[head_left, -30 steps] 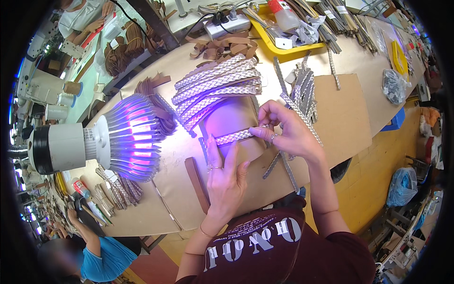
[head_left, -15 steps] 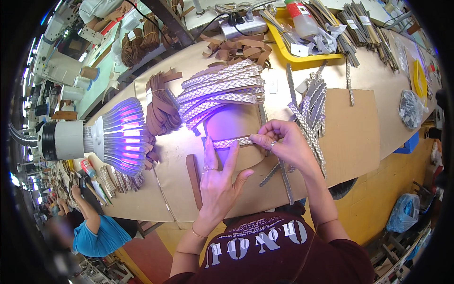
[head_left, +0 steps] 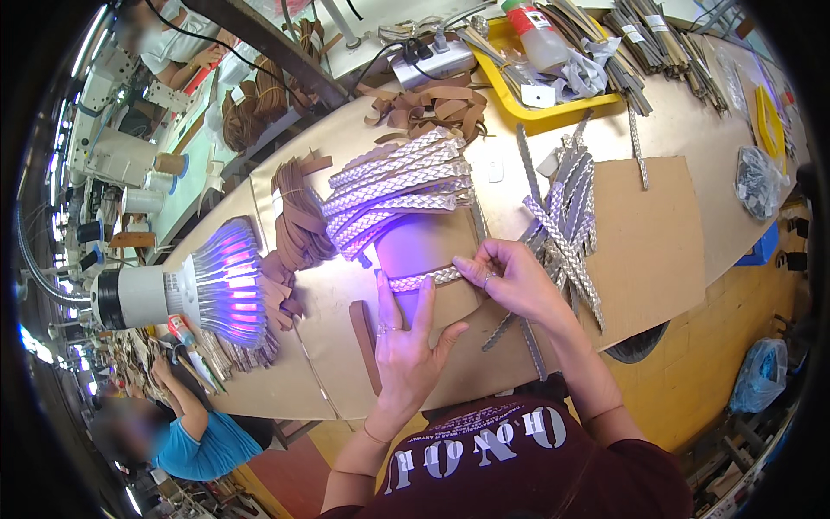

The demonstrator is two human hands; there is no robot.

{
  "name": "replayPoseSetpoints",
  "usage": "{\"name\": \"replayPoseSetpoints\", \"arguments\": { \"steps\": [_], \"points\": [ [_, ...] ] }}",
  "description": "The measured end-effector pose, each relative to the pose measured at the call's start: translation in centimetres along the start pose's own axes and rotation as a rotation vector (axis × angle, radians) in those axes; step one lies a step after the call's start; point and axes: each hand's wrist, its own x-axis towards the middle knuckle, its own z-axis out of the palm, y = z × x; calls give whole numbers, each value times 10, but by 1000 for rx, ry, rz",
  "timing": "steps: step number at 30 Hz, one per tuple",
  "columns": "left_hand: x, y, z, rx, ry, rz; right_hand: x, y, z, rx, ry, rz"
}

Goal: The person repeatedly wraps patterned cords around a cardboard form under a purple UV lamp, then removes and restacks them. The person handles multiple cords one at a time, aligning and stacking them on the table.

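Note:
A short silvery braided strap (head_left: 443,276) lies across a tan board (head_left: 424,245), with brown edging along it. My left hand (head_left: 405,350) rests with fingers spread, index and middle fingertips lying on the strap's left part. At the strap's right end, my right hand (head_left: 506,275) pinches it between thumb and forefinger. Just beyond the board is a stack of braided straps (head_left: 398,186). More braided straps with grey backing (head_left: 566,238) lie in a loose pile right of my right hand. A flat brown strip (head_left: 364,346) sits beside my left hand.
A finned lamp (head_left: 226,281) glows purple at the left, near a tied bundle of brown strips (head_left: 298,216). Brown scraps (head_left: 441,108), a power strip (head_left: 432,65) and a yellow tray (head_left: 519,112) stand farther back. Cardboard (head_left: 648,242) lies right. A co-worker in blue (head_left: 207,441) sits lower left.
The whole view has shifted slightly, so the table and hands appear a little lower. My hands keep much the same places on the braided strap.

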Motion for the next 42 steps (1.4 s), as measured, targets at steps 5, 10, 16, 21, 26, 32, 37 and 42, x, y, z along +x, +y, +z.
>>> {"name": "replayPoseSetpoints", "arguments": {
  "steps": [5, 10, 16, 21, 26, 32, 37, 42],
  "points": [
    [0, 1, 7, -43, -13, -39, 3, 2, 1, 104, -28, 7],
    [-11, 21, 3, 406, -37, -84, 1, 5, 3, 129, -54, 17],
    [2, 21, 4, 392, -165, 80, 4, 4, 1, 130, -45, -21],
    [8, 26, 3, 443, -159, 79, 1, -1, -3, 64, -34, -13],
    [9, 32, 5, 498, -126, 71, -5, -7, -10, 107, 104, -230],
    [9, 32, 6, 512, -119, 75, -3, -2, -9, 116, 74, -226],
    [9, 30, 8, 412, -118, 85, -4, 6, -3, 186, -7, -91],
    [8, 29, 8, 408, -136, 81, -1, 13, 0, 192, 4, -95]
  ]
}}
